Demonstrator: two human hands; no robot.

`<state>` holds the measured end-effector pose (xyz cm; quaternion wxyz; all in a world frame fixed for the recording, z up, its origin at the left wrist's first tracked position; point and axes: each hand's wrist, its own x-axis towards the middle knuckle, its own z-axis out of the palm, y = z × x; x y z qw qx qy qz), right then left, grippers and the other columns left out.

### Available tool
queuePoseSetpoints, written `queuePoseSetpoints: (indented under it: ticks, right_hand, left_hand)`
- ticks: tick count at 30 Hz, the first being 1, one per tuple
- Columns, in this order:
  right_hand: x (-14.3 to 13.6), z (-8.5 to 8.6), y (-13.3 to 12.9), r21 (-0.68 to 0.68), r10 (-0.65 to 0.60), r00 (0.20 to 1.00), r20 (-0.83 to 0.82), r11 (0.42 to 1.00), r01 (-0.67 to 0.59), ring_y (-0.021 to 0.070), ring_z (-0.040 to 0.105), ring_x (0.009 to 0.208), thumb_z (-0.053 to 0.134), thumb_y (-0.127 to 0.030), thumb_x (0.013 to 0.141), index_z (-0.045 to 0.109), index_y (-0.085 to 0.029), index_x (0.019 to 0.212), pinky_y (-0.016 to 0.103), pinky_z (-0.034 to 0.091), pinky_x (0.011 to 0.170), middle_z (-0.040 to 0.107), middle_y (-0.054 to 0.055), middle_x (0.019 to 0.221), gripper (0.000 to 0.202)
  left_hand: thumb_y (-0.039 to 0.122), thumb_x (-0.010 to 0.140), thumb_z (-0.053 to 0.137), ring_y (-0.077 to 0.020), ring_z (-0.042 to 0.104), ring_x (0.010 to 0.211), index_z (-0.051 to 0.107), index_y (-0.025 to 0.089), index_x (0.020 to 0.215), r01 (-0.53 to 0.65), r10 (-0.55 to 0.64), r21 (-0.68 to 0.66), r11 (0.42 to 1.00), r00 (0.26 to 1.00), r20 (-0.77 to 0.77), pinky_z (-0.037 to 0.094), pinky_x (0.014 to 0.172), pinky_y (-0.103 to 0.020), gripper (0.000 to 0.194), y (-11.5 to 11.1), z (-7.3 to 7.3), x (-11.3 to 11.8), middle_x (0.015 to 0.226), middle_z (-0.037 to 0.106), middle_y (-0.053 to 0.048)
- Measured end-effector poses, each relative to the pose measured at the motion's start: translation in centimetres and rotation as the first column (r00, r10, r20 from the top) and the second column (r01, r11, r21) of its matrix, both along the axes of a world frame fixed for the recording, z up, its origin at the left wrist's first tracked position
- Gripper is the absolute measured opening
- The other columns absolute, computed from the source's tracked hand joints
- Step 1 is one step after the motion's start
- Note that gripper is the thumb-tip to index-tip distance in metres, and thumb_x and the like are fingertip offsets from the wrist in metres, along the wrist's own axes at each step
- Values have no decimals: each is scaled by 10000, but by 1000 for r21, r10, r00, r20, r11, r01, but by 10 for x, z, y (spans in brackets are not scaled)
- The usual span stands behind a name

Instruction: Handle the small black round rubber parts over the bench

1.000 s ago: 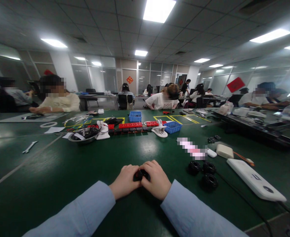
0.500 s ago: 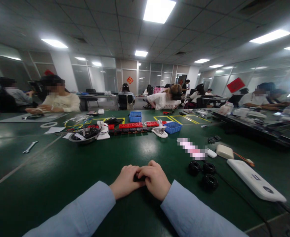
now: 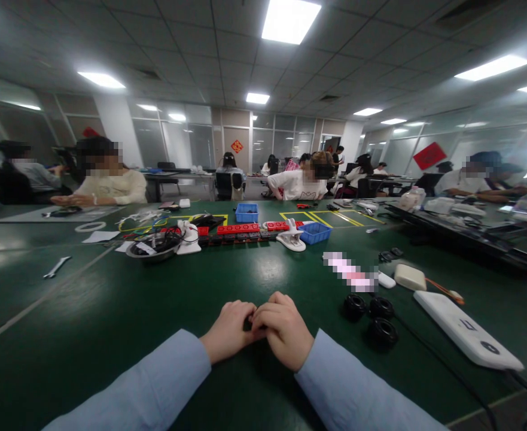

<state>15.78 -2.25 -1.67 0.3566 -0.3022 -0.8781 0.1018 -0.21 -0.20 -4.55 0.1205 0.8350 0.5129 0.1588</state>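
My left hand (image 3: pixel 228 332) and my right hand (image 3: pixel 285 330) meet over the green table (image 3: pixel 177 299), close in front of me. The fingers of both are curled, and the fingertips touch in the middle. A small dark gap shows between them; whether anything is held there is hidden by the fingers. To the right of my right hand lie several round black ring-shaped parts (image 3: pixel 382 332), apart from it.
Ahead are a row of red and black blocks (image 3: pixel 238 230), blue bins (image 3: pixel 314 232) and a metal bowl (image 3: pixel 152 254) of cables. At right lie a long white device (image 3: pixel 467 329) and a black tray (image 3: pixel 465 236). A wrench (image 3: pixel 57 267) lies left. Several people sit beyond.
My right fingers have shifted slightly against the left, and the dark gap looks narrower. Across the table, a person in a white shirt has raised up a little.
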Motion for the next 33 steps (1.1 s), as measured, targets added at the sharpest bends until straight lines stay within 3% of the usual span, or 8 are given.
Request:
queuePoseSetpoints:
  ticks: [6,9,13,17,23,33]
  right_hand:
    - [0,3,1,-95,-268,963,-9,959,266,214,476,889,577,-152,709,577,-138,975,354,362,797,605,68,938,266]
    - [0,0,4,-122,-315,945,92,938,325,226,474,908,626,-270,733,597,-163,956,357,362,796,605,65,946,249]
    - [-1,-2,7,-140,-314,933,176,930,339,202,480,851,617,-297,764,625,-177,859,324,368,758,613,43,848,153]
    - [-1,-2,7,-134,-326,927,183,926,353,194,480,841,616,-301,769,633,-177,861,310,371,751,613,39,838,156]
    - [-1,0,6,-136,-330,926,184,924,356,196,478,865,600,-304,780,650,-178,885,310,373,769,600,46,868,172]
    - [-2,-2,5,-96,-238,951,197,961,260,182,457,834,522,-173,777,645,-195,928,308,344,737,618,33,891,196]
  left_hand:
    - [394,725,595,-194,524,766,537,186,740,-2,2,3,1000,1000,24,338,680,-290,216,0,-1,-1,774,588,-3]
    - [405,720,602,-202,528,783,554,186,765,-2,2,-8,1000,1000,30,348,697,-297,229,0,-1,-1,795,598,-9]
    - [404,722,603,-198,534,774,570,194,802,-2,3,-22,1000,999,43,358,702,-299,228,-1,1,-1,793,603,-4]
    - [375,716,616,-195,539,793,554,217,982,1,1,-18,1000,997,71,363,723,-298,316,-3,2,0,850,606,-1]
    - [391,738,587,-189,524,766,558,193,785,18,-18,-6,1000,998,65,351,700,-292,205,-3,2,0,787,599,5]
    - [322,718,575,-194,521,754,542,189,751,-7,8,-9,1000,999,51,364,685,-290,141,-2,3,1,765,593,-2]
